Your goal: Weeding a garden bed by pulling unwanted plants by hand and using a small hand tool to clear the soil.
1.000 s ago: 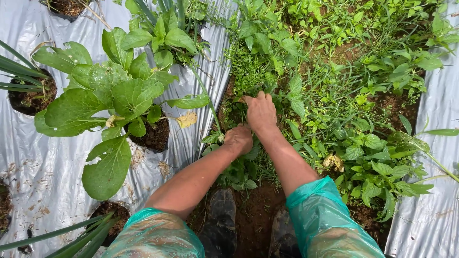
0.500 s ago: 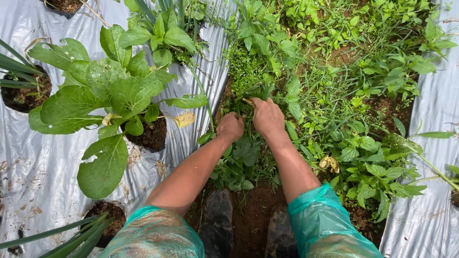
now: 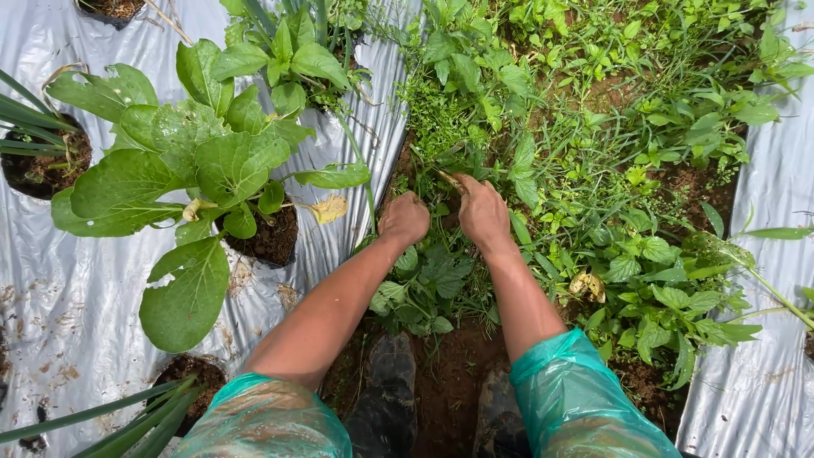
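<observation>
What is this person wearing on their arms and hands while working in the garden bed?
Both hands, the left hand and the right hand, are bare, with no gloves, rings or watch visible. The forearms are bare too. Thin, see-through teal-green plastic sleeves are pushed up near the elbows; they look crinkled and shiny, like a rain poncho.

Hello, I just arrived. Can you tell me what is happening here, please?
A person is bent over a strip of bare soil between two silver plastic sheets. Both hands are down among the low weeds growing in that strip. The left hand is closed into a fist in the greenery, and the right hand is closed around thin stems beside it. On the person's left side, a big leafy vegetable grows through a hole in the sheet. The person wears green plastic sleeves and dark boots.
</observation>
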